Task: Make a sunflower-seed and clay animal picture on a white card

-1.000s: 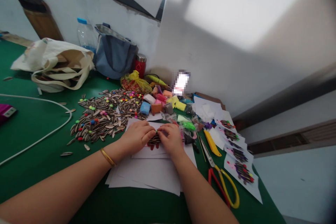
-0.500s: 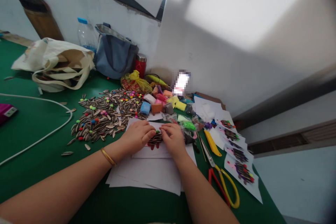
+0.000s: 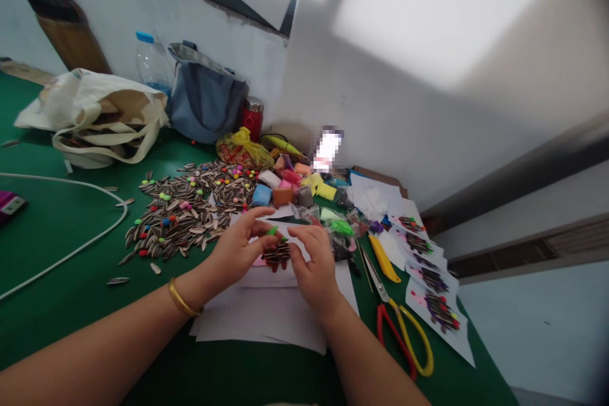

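My left hand (image 3: 240, 247), with a gold bangle at the wrist, is closed on a small lump of green clay (image 3: 272, 230) between thumb and fingers. Below its fingertips lies a figure made of striped sunflower seeds (image 3: 276, 255) on a dark reddish base, with a small green bit at its top. This figure rests on white paper (image 3: 266, 314), stacked in several sheets. At the figure's right side is my right hand (image 3: 314, 266), thumb and fingers apart and curved, with nothing visible between them.
Loose sunflower seeds (image 3: 190, 209) and coloured beads spread to the left. Behind are clay blocks (image 3: 283, 196) and a lit phone (image 3: 328, 149). Scissors (image 3: 404, 330), a yellow cutter (image 3: 384, 259) and finished seed pictures (image 3: 442, 314) lie right. A white cable (image 3: 109, 228) crosses the left.
My left hand has lifted and opened its grip posture somewhat, and green clay now shows in its fingers. My right fingers have spread apart from the seed figure, uncovering more of it.
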Demonstrator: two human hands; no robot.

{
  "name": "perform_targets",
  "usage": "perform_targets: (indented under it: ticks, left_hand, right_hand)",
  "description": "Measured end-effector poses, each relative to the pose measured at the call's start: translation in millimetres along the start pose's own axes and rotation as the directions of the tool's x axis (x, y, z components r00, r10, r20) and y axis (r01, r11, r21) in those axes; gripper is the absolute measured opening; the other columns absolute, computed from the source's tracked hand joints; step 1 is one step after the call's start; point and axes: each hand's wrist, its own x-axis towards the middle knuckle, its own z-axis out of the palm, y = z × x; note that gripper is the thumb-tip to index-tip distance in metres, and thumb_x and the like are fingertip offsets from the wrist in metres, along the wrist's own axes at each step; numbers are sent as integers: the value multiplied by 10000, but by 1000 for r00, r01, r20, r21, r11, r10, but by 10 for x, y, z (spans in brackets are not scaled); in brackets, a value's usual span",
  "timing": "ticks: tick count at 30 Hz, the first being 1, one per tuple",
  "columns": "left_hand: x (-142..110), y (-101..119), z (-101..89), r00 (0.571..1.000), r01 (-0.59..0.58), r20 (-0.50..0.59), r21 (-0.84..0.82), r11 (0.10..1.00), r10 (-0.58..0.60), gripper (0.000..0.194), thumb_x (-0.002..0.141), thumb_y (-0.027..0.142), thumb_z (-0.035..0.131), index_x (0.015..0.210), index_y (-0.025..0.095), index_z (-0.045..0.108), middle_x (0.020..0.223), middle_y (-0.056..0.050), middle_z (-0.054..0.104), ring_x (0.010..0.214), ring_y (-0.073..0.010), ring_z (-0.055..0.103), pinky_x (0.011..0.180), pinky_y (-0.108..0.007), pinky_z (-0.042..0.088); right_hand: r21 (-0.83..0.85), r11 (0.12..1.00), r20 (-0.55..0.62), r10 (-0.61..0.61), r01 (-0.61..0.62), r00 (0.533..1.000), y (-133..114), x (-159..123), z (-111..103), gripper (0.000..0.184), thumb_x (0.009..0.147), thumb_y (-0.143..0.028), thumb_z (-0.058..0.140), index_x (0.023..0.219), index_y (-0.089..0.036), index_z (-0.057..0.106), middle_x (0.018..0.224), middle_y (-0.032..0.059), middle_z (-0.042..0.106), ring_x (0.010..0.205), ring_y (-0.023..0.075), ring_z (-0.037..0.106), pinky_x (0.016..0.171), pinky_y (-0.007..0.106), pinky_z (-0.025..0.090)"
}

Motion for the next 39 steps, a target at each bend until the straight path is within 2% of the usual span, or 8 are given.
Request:
perform_targets:
  ticks: [2, 4, 8, 13, 16, 20, 28, 39]
  left_hand:
    - [-43, 56, 48, 994, 105, 58, -137, 985, -98, 386, 790, 313, 695, 1107, 210, 500, 846, -22, 722, 778, -209, 713, 683, -337, 569]
    - [-73, 104, 83, 982, 160, 136, -201, 967, -134, 331, 787, 306, 692, 1022, 211, 479, 761, 0, 712, 673, -183, 693, 644, -325, 559]
    - [-110, 147, 99, 974, 159, 187, -184, 970, -124, 375, 839, 349, 656, 1129, 195, 475, 674, 22, 680, 648, -163, 661, 662, -312, 540]
    - [-118, 148, 75, 957, 182, 256, -164, 970, -136, 501, 868, 427, 638, 1271, 186, 462, 732, -3, 686, 711, -179, 671, 703, -321, 528]
    - [-101, 166, 70, 946, 199, 289, -173, 965, -144, 400, 881, 503, 594, 1102, 172, 560, 709, -6, 661, 683, -173, 651, 675, -310, 517]
    - [-81, 190, 66, 936, 167, 325, -79, 983, -133, 373, 910, 514, 541, 806, 163, 616, 701, -13, 629, 670, -149, 602, 657, -285, 495]
    - [-90, 193, 55, 947, 139, 293, 4, 990, -134, 320, 918, 448, 556, 780, 170, 634, 697, -1, 614, 669, -142, 574, 646, -263, 469]
    - [-74, 139, 44, 956, 119, 257, 99, 988, -141, 318, 866, 463, 609, 789, 162, 676, 675, -16, 643, 643, -149, 590, 608, -250, 479]
  right_hand:
    - [30, 999, 44, -22, 20, 999, -58, -8, -13, 291, 951, -215, 506, 1208, -254, 636, 1085, 69, 672, 1059, 233, 587, 955, 431, 454]
    - [80, 996, 74, -37, 31, 997, -91, -13, -20, 298, 959, -226, 498, 1227, -258, 625, 1090, 67, 674, 1055, 230, 592, 949, 424, 458]
    - [204, 979, 69, -30, 15, 997, -115, -13, -22, 201, 947, -274, 565, 1123, -262, 661, 1003, 48, 687, 988, 217, 612, 905, 402, 480]
    - [254, 967, 17, -3, -1, 1000, -141, -22, -14, 62, 902, -304, 657, 945, -263, 676, 872, 24, 681, 878, 206, 628, 851, 397, 504]
    - [245, 969, -18, 20, -14, 1000, -160, -29, -21, 54, 891, -266, 664, 945, -266, 670, 863, 23, 681, 864, 206, 630, 840, 401, 509]
    - [188, 982, -19, -4, 8, 1000, -153, -27, -39, 226, 888, -202, 646, 1097, -280, 679, 942, 37, 685, 921, 210, 620, 858, 408, 503]
    - [129, 992, 23, -9, 6, 1000, -98, -11, -47, 95, 894, -237, 661, 948, -265, 733, 869, 36, 654, 894, 210, 598, 838, 395, 496]
    - [44, 998, 58, -37, 35, 998, -86, -14, -30, 86, 874, -196, 632, 883, -246, 702, 848, 37, 655, 874, 213, 582, 808, 390, 490]
